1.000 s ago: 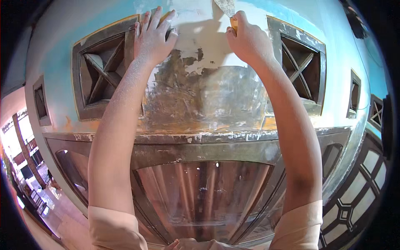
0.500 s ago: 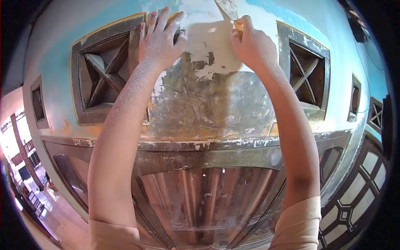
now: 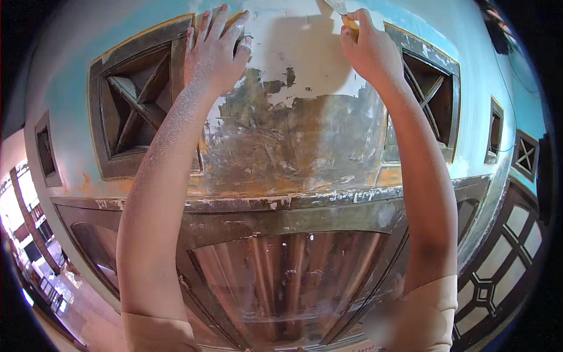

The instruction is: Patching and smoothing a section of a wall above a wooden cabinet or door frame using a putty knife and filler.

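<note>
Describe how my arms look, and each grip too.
Your left sleeve and right sleeve are pale, plain beige fabric, both ending above the elbow. Fine white dust speckles the left forearm and seems to reach the left grip. Both that and the right grip are ungloved and five-fingered, with no watch or bracelet visible on either wrist.
</note>
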Available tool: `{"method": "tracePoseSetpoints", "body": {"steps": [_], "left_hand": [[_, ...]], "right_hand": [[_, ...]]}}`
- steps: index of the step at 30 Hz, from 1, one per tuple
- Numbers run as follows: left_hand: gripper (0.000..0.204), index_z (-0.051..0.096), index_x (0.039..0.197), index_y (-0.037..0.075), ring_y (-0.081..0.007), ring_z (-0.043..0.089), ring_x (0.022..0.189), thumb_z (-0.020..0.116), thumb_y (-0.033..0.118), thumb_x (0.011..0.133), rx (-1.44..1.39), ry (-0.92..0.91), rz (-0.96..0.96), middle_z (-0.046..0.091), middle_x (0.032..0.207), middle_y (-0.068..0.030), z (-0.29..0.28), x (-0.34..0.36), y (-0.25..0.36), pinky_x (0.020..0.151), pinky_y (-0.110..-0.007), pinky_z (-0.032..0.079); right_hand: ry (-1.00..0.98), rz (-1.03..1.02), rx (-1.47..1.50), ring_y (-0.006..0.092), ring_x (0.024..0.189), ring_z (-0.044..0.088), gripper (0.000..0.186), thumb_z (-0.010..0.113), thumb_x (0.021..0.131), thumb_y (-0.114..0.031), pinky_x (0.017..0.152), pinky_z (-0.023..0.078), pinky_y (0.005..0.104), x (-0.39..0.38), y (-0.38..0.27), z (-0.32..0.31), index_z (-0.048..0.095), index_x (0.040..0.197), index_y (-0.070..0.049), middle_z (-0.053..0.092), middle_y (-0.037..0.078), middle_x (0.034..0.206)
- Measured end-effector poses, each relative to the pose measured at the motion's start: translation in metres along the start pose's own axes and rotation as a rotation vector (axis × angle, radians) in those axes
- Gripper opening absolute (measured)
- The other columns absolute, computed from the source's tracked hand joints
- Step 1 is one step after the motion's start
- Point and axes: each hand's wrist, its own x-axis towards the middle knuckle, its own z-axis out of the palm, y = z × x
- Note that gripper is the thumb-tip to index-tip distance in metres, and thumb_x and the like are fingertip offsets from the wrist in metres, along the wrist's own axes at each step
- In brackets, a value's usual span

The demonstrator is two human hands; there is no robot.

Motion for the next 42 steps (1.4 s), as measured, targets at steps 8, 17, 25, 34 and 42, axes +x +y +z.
{"method": "tracePoseSetpoints", "body": {"steps": [8, 17, 25, 34, 42], "left_hand": [[0.057, 0.039, 0.16, 0.029, -0.0301, 0.02, 0.158, 0.042, 0.047, 0.105, 0.023, -0.007, 0.007, 0.024, 0.171, -0.0043, -0.004, -0.009, 0.002, 0.127, -0.055, 0.016], [0.057, 0.04, 0.159, 0.029, -0.0317, 0.021, 0.157, 0.047, 0.046, 0.105, 0.071, 0.0, 0.048, 0.027, 0.17, -0.0045, -0.011, -0.01, -0.002, 0.126, -0.055, 0.019], [0.058, 0.041, 0.158, 0.026, -0.0335, 0.024, 0.156, 0.049, 0.043, 0.104, 0.087, 0.034, 0.08, 0.028, 0.169, -0.0056, -0.001, -0.012, -0.011, 0.125, -0.053, 0.022], [0.056, 0.047, 0.152, 0.011, -0.0321, 0.019, 0.157, 0.05, 0.034, 0.1, -0.193, -0.21, -0.172, 0.03, 0.166, -0.0137, -0.047, -0.001, 0.029, 0.127, -0.049, 0.02], [0.059, 0.045, 0.153, 0.009, -0.0334, 0.023, 0.155, 0.051, 0.034, 0.1, -0.167, -0.177, -0.097, 0.034, 0.164, -0.0141, -0.046, -0.002, 0.017, 0.126, -0.048, 0.023]], "right_hand": [[-0.11, 0.059, 0.025, 0.0462, 0.08, 0.071, 0.034, 0.056, 0.1, -0.034, 0.07, 0.055, 0.0559, -0.064, -0.007, -0.002, 0.05, 0.128, -0.017, 0.072, 0.023, 0.084], [-0.114, 0.162, 0.237, 0.0422, 0.068, 0.069, 0.03, 0.059, 0.099, -0.027, 0.062, 0.052, 0.0504, -0.159, -0.014, -0.021, 0.055, 0.127, -0.015, 0.067, 0.019, 0.069], [-0.149, 0.383, 0.704, 0.0169, 0.065, 0.051, 0.043, 0.046, 0.093, -0.008, 0.064, 0.045, 0.0343, -0.197, -0.016, -0.04, 0.053, 0.135, -0.009, 0.056, 0.01, 0.072], [-0.188, 0.553, 1.121, 0.007, 0.072, 0.042, 0.03, 0.048, 0.098, 0.0, 0.065, 0.036, 0.0244, -0.245, -0.035, -0.041, 0.053, 0.127, -0.004, 0.052, 0.0, 0.088], [-0.231, 0.426, 0.937, 0.0061, 0.07, 0.045, 0.024, 0.054, 0.1, -0.005, 0.064, 0.038, 0.0228, -0.251, -0.05, -0.036, 0.06, 0.123, -0.003, 0.055, 0.003, 0.078]]}}
